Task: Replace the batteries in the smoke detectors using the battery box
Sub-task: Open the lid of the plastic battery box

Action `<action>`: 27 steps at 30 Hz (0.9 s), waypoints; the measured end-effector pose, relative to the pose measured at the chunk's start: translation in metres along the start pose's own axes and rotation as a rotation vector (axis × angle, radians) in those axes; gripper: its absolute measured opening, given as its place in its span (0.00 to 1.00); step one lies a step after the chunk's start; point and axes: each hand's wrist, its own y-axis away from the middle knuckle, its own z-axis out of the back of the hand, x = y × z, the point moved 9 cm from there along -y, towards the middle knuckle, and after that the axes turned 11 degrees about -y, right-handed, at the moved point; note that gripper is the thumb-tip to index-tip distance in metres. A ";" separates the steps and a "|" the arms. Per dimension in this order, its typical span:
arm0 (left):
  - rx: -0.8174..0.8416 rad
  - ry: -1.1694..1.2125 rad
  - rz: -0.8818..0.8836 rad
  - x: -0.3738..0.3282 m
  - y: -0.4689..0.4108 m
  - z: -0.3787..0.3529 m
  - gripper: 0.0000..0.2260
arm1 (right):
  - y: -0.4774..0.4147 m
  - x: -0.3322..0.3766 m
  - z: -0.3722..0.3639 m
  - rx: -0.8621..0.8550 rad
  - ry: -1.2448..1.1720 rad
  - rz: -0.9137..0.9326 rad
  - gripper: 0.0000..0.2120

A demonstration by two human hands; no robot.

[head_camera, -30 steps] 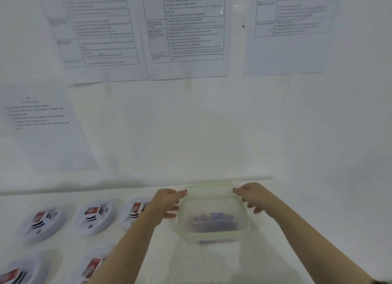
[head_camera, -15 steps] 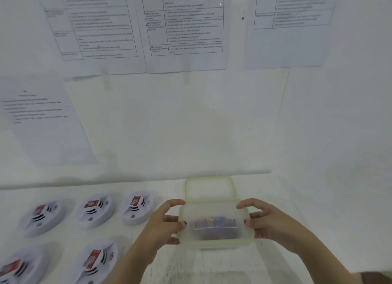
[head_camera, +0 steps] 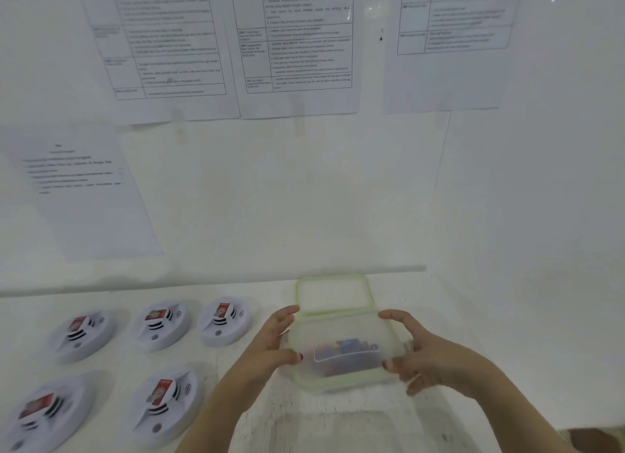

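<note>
Battery box (head_camera: 345,347) is at centre of the table (head_camera: 338,425), straight ahead of the person. It is translucent with a green rim, and its long axis runs left-right. Dark, blurred batteries (head_camera: 348,352) are seen through the wall; a count cannot be made. The lid (head_camera: 333,295) is already off and lies flat just behind the box at its far edge; contact between them cannot be told.

The box is gripped at both short ends. The left hand (head_camera: 270,347) is curled round the left wall, and the right hand (head_camera: 429,361) is curled round the right wall, with the thumbs on the near side. Whether the box is lifted or resting cannot be told.

Five smoke detectors (head_camera: 225,322) are laid out in two rows, all to the left of the box. The nearest one is just beside the left hand, so the left hand is judged better placed for the detectors and the right for steadying the box. Printed sheets (head_camera: 294,46) are taped on the wall behind.
</note>
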 end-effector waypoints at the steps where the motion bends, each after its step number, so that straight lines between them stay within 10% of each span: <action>1: 0.001 -0.024 -0.013 -0.003 -0.001 -0.001 0.35 | 0.004 0.000 -0.003 0.001 0.078 -0.042 0.34; 13: 0.016 -0.367 -0.008 -0.013 0.010 -0.027 0.29 | -0.012 0.018 -0.013 -0.194 -0.013 0.208 0.29; 27: 0.177 0.257 0.097 0.002 -0.005 -0.040 0.25 | -0.034 -0.011 -0.020 0.064 -0.493 0.104 0.20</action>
